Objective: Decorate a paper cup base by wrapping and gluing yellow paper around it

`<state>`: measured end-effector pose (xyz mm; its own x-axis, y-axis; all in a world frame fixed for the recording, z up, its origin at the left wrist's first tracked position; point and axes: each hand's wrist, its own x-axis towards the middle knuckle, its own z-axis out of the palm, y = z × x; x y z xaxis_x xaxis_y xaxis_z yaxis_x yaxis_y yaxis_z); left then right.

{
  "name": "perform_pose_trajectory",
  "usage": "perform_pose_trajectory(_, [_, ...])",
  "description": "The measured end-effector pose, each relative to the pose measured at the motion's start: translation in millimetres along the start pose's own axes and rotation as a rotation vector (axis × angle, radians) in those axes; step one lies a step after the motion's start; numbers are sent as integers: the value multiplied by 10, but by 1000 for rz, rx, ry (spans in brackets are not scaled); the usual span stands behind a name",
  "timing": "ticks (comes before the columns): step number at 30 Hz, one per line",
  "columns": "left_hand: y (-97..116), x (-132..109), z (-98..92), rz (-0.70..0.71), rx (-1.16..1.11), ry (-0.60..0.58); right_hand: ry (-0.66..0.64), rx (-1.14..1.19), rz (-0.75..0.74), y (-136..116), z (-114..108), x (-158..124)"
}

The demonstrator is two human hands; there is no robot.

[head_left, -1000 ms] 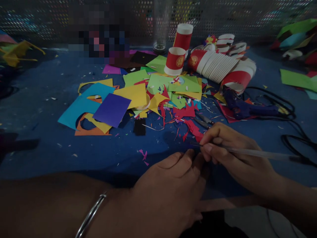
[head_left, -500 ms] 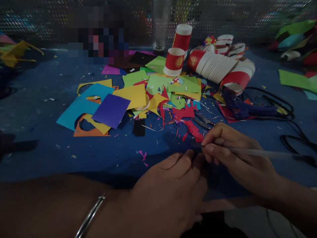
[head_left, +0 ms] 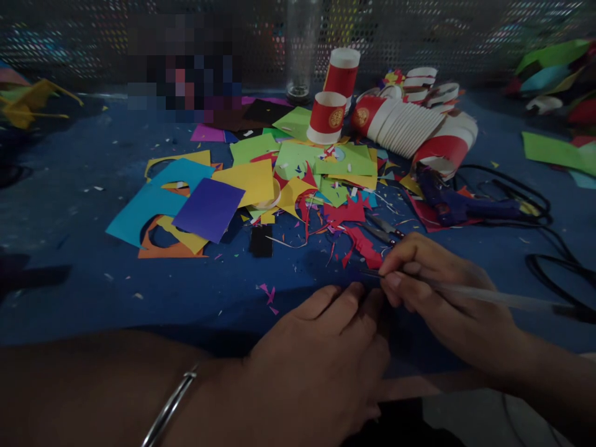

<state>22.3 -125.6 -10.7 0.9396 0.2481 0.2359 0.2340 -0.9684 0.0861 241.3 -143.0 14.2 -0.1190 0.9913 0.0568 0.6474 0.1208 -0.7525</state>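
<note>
Holding pen [head_left: 507,298], right hand [head_left: 449,316], nested paper cups [head_left: 410,127]

No text is readable; round gold emblems [head_left: 336,118], perhaps characters, mark red-white paper cups [head_left: 321,132] toward twelve and one o'clock.

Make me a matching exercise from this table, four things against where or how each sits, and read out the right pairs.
1. Pen
2. Silver bracelet
3. Purple square
4. Front red-and-white cup

A. Standing upright
B. In the right hand
C. Partly over the blue sheet
D. Worn on the left wrist

Pairs: 1-B, 2-D, 3-C, 4-A
</note>
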Motion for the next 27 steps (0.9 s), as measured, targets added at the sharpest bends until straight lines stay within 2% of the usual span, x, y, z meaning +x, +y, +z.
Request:
perform_pose_trajectory(11, [-5, -3, -22, 15, 18, -29, 7, 32, 31, 1, -1, -23])
perform_pose_trajectory(27, [6, -1, -11, 33, 61, 19, -25, 49, 25, 6, 2, 1])
